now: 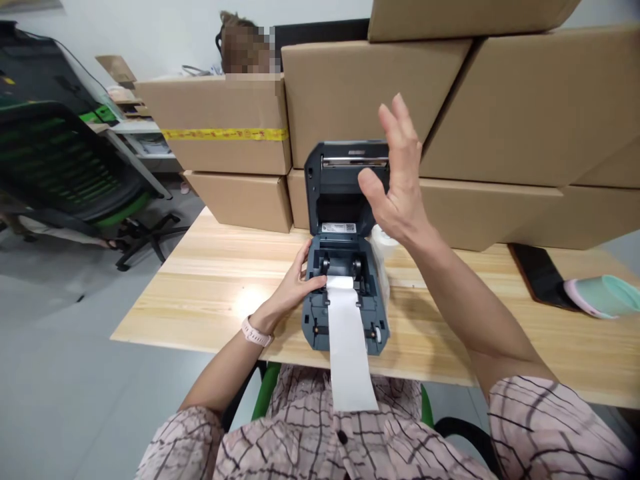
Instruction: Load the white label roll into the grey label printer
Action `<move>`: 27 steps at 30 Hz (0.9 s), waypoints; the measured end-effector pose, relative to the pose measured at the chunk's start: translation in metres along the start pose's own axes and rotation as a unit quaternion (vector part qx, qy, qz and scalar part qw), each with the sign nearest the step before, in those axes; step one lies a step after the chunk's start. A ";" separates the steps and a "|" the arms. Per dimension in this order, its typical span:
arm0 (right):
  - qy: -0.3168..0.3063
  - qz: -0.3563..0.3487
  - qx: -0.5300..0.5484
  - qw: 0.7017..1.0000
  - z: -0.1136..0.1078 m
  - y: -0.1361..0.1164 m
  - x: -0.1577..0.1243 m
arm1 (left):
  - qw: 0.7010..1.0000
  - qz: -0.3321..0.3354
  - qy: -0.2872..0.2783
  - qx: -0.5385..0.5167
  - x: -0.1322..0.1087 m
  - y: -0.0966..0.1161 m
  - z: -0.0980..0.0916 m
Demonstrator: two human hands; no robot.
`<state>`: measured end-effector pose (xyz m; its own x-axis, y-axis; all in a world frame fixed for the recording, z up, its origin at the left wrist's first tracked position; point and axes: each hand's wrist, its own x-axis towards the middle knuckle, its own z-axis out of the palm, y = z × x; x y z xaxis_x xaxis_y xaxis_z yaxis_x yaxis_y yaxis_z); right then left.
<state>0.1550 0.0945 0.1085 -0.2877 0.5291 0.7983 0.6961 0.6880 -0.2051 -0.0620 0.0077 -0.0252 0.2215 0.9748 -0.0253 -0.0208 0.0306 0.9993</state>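
A dark grey label printer [313, 313] stands on the table with its lid [314, 190] raised. A strip of white label paper [350, 360] runs from the small roll [342, 283] inside it, over the front and past the table edge. My left hand [296, 280] grips the printer's left side, thumb over the rim by the roll. In front of the lid's right side, my right hand [400, 180] is raised with fingers spread and nothing in it. Whether it touches the lid I cannot tell.
Stacked cardboard boxes [370, 93] wall off the back of the wooden table [200, 287]. To the right lie a dark phone [543, 277] and a mint-and-pink cup [603, 297]. Something white [383, 243] sits behind the printer. A person [243, 47] is beyond the boxes; an office chair [65, 160] stands left.
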 end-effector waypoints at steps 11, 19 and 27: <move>-0.471 -0.096 -0.057 0.875 0.009 -0.034 -0.063 | 0.997 0.046 0.002 0.056 0.002 -0.007 -0.001; -0.606 -0.144 -0.036 0.781 0.029 -0.030 -0.056 | 0.998 0.036 -0.005 0.046 0.002 0.001 -0.011; -0.640 -0.097 0.124 0.752 0.028 -0.013 -0.050 | 0.998 0.044 -0.017 0.046 0.000 0.012 -0.014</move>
<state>0.1418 0.0729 0.0558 -0.8763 0.3409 -0.3405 0.4601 0.8018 -0.3813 -0.0760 0.0107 -0.0136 0.2552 0.9649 0.0616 0.0471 -0.0760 0.9960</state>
